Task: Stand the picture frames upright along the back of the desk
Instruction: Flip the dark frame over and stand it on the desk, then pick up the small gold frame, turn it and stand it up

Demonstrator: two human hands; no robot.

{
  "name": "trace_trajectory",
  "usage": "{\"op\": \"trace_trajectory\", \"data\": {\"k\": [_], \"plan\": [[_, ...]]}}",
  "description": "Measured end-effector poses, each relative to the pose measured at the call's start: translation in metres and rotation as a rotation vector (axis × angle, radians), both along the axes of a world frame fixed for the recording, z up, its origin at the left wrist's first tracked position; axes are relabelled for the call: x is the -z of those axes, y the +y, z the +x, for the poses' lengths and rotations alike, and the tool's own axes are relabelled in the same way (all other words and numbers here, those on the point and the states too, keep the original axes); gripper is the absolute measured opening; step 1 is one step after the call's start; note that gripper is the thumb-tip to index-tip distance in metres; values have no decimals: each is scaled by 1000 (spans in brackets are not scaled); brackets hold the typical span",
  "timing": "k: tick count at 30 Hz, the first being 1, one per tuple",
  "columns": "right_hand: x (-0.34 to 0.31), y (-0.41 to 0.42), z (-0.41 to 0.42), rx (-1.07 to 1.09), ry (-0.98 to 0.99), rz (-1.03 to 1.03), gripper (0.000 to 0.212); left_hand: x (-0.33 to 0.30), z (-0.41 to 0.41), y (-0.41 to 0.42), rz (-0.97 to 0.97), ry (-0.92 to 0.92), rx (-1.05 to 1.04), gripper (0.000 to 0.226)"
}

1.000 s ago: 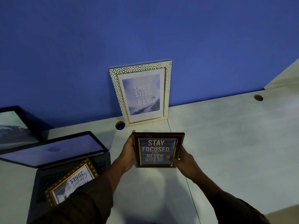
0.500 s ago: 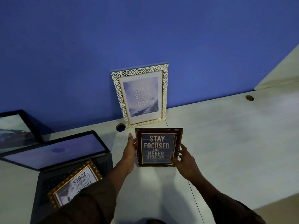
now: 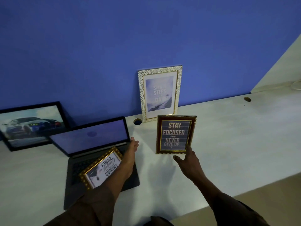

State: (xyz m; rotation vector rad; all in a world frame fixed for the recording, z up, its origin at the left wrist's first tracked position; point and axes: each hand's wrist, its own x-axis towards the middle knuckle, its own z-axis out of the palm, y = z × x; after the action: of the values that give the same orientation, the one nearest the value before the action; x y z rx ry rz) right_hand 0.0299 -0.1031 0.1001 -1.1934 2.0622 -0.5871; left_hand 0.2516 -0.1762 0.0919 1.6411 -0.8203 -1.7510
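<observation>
A dark red frame reading "Stay focused and never give up" (image 3: 175,134) stands upright on the white desk (image 3: 228,136), just in front of a white pebble-pattern frame (image 3: 160,93) that leans on the blue wall. My right hand (image 3: 187,162) is at its lower right corner, one fingertip on its front and the other fingers spread. My left hand (image 3: 132,149) is apart from it, flat and open over the laptop's right edge, beside a gold frame (image 3: 101,168) lying tilted on the keyboard. A black frame with a car picture (image 3: 31,124) leans against the wall at far left.
An open dark laptop (image 3: 91,137) sits left of centre with its screen tilted back. Round cable holes (image 3: 137,121) are cut in the desk near the wall, with another hole (image 3: 247,99) at the right. The desk's front edge runs diagonally at lower right.
My left hand let go of the dark red frame and moved left toward the laptop. The frame now stands on the desk, with only my right hand touching it. The view shifted left.
</observation>
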Motion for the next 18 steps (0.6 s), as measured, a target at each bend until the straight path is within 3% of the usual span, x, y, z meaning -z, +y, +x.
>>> {"op": "trace_trajectory", "data": {"k": [7, 10, 15, 18], "plan": [[17, 22, 95, -116, -58, 112, 83, 11, 107, 62, 79, -37, -132, 83], [25, 20, 129, -170, -106, 152, 84, 17, 146, 82, 116, -53, -170, 42], [33, 0, 171, -289, -138, 219, 80, 32, 192, 101, 196, -102, -206, 52], [37, -18, 181, -368, -140, 217, 67, 34, 198, 104, 223, -96, -218, 44]]}}
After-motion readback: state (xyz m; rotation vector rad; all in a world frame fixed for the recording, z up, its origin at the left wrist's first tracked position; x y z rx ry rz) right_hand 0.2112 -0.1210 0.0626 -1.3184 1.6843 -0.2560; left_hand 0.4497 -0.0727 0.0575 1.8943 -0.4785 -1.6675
